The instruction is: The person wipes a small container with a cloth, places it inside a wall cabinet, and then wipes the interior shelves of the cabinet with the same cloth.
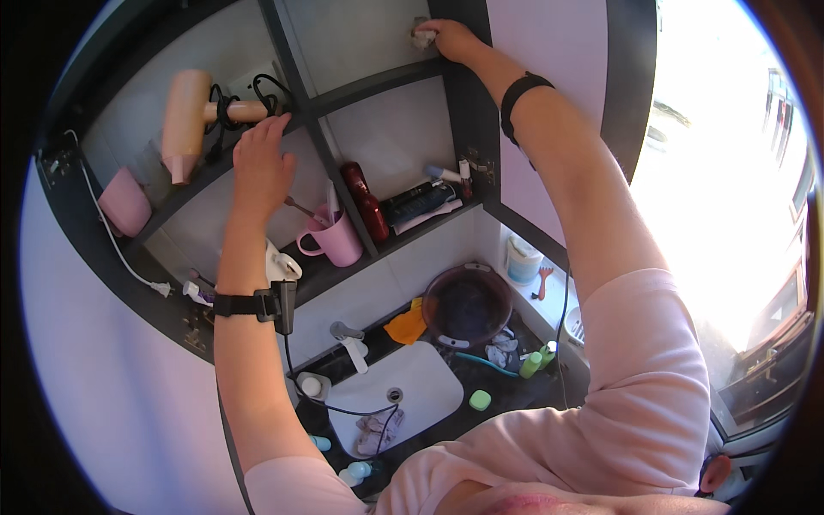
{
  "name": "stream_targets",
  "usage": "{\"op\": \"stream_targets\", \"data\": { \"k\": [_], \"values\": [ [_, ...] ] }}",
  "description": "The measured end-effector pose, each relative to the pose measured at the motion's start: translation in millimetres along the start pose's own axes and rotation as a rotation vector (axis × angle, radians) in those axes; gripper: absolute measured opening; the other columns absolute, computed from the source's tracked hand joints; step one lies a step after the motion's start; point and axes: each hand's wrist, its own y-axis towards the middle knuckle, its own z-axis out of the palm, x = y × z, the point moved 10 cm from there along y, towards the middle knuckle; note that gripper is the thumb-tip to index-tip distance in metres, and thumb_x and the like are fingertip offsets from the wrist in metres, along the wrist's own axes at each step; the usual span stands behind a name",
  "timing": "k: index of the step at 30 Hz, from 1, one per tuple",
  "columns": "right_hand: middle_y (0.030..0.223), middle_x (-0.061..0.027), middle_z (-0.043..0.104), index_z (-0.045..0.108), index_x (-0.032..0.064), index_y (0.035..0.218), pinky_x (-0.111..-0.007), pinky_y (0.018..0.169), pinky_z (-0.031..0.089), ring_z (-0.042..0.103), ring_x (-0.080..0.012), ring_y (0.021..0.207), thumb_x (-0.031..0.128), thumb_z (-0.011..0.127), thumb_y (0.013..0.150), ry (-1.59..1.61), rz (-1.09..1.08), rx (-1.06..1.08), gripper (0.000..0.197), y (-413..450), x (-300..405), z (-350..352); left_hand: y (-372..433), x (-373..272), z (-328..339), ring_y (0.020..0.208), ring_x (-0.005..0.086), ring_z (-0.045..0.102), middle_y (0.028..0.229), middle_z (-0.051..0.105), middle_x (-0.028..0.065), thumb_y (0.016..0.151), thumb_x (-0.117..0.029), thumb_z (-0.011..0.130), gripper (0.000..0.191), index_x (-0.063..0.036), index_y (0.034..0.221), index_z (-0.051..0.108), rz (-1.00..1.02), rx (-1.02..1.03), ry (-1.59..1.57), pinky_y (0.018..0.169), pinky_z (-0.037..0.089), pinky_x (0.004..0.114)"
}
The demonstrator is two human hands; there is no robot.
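My right hand reaches into the upper right compartment of a dark-framed wall cabinet, its fingers closed on a crumpled pale cloth against the back panel. My left hand is raised at the cabinet's middle shelf, fingertips touching the shelf edge, with nothing seen in it. Just above the left hand lies a peach hair dryer with a black cord wound round its handle. A pink mug with toothbrushes stands in the compartment below. Beside it are a dark red bottle and several tubes.
Below the cabinet are a white sink with a wet cloth in it, a faucet, an orange cloth and a translucent basin. Green bottles stand on the dark counter. An open cabinet door is at the right.
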Motion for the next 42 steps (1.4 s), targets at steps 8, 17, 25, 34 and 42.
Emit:
{"op": "stream_targets", "data": {
  "k": [8,17,25,34,42],
  "values": [
    [0.091,-0.0166,0.065,0.066,0.0105,0.098,-0.040,0.077,0.051,0.063,-0.0321,0.089,0.018,0.055,0.085,-0.320,0.104,0.088,0.019,-32,63,-3,-16,16,-10,0.116,0.0267,0.043,0.124,0.049,0.0079,0.073,-0.008,0.053,0.053,-0.0113,0.125,0.047,-0.009,0.014,0.068,0.100,0.030,0.042],
    [0.089,-0.0182,0.064,0.065,0.0038,0.092,-0.040,0.076,0.049,0.061,-0.0313,0.091,0.012,0.056,0.083,-0.114,0.048,-0.286,0.015,30,-52,-17,17,-19,10,0.117,0.0289,0.043,0.125,0.048,0.0099,0.073,-0.008,0.052,0.055,-0.0121,0.128,0.045,0.053,-0.031,-0.015,0.099,0.031,0.042],
    [0.097,-0.0138,0.056,0.061,0.0072,0.092,-0.041,0.079,0.045,0.053,-0.0337,0.092,-0.002,0.052,0.075,-0.168,-0.124,-0.709,0.021,-107,51,-28,0,-2,-1,0.118,0.0262,0.042,0.125,0.048,0.0083,0.073,-0.010,0.053,0.053,-0.0111,0.126,0.046,0.011,0.018,0.016,0.102,0.028,0.042],
    [0.097,-0.0114,0.049,0.059,0.0100,0.092,-0.039,0.080,0.042,0.046,-0.0333,0.092,-0.005,0.056,0.066,0.262,-0.220,-0.700,0.031,-116,169,45,-7,2,-1,0.118,0.0260,0.042,0.126,0.048,0.0081,0.073,-0.008,0.050,0.054,-0.0106,0.127,0.046,0.031,0.020,0.034,0.102,0.028,0.043],
    [0.093,-0.0107,0.049,0.057,0.0080,0.081,-0.039,0.077,0.042,0.047,-0.0331,0.089,-0.004,0.058,0.065,0.474,-0.277,-0.510,0.020,-134,201,86,5,2,5,0.113,0.0327,0.046,0.124,0.050,0.0138,0.073,-0.005,0.047,0.054,-0.0095,0.126,0.047,0.092,0.021,-0.004,0.099,0.034,0.040]
  ]
}}
